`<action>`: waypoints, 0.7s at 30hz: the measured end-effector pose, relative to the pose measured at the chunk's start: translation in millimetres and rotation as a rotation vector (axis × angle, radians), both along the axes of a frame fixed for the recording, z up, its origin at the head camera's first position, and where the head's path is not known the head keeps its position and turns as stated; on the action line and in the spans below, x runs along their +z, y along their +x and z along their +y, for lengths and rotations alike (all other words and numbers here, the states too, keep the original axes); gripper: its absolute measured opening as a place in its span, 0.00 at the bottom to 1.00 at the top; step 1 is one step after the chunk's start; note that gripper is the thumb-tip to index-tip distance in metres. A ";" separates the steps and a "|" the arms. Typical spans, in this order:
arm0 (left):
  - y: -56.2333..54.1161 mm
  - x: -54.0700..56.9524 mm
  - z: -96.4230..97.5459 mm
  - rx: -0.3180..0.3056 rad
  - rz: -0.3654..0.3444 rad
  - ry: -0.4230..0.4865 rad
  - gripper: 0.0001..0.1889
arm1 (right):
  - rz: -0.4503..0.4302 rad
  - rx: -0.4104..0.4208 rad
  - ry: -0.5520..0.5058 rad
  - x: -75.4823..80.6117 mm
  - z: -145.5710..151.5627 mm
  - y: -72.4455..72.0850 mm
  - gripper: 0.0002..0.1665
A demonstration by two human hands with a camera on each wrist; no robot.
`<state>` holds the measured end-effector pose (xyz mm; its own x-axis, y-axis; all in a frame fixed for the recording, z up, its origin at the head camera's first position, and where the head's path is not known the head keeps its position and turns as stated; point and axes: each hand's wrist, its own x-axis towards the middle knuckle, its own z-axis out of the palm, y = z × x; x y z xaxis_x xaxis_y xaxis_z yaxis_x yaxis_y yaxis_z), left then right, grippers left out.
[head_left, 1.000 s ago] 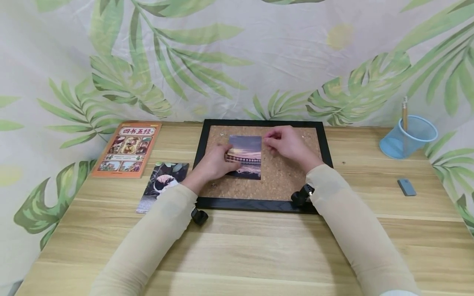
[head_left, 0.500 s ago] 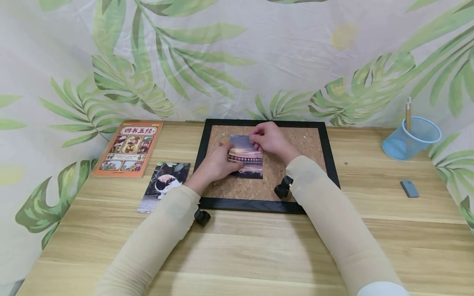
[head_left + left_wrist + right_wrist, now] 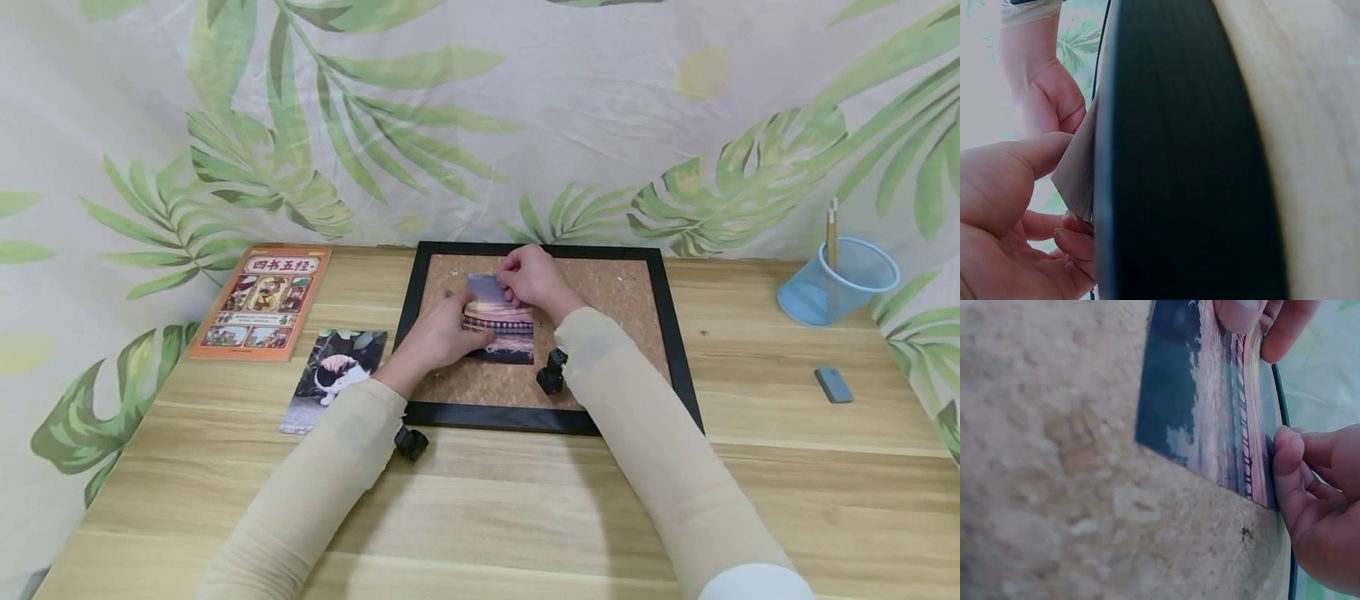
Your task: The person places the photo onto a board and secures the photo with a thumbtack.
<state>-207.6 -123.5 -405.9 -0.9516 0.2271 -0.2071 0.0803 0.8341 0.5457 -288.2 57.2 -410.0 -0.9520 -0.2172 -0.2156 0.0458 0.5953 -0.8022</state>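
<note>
A photo of a pier at sunset [image 3: 513,340] lies over the left half of a black-framed corkboard [image 3: 495,390]. My left hand [image 3: 441,329] holds its left side, thumb low on the picture and fingers higher up. In the left wrist view, the photo's lower edge [image 3: 1075,178] lifts off the board between that thumb and fingers. At the photo's top edge is my right hand [image 3: 534,279], thumb and forefinger pinched together. In the right wrist view its fingertips [image 3: 1288,447] cover whatever small thing they pinch; I cannot tell what it is.
Left of the board lie a cat photo [image 3: 330,375], partly under my left forearm, and an orange book [image 3: 262,304]. To the right stands a tilted blue mesh cup [image 3: 813,292] with a pencil [image 3: 831,237]. A small grey-blue block [image 3: 834,385] lies nearer. Patterned cloth hangs behind.
My right hand has moved left from beside the photo onto its top edge. My left hand keeps its hold, and the photo stays at nearly the same place on the board.
</note>
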 end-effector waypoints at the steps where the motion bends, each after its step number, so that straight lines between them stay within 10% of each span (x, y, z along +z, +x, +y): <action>1: 0.2 0.0 0.0 0.001 0.001 -0.002 0.43 | -0.007 -0.005 0.013 0.4 -1.1 -0.7 0.10; 21: 1.8 -0.2 1.7 0.002 0.007 0.000 0.42 | -0.120 -0.070 0.096 4.5 -8.4 -16.5 0.08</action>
<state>-205.8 -121.8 -406.1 -0.9535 0.2249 -0.2008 0.0819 0.8343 0.5452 -304.7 48.8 -405.6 -0.9303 -0.1239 -0.3452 0.1821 0.6610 -0.7279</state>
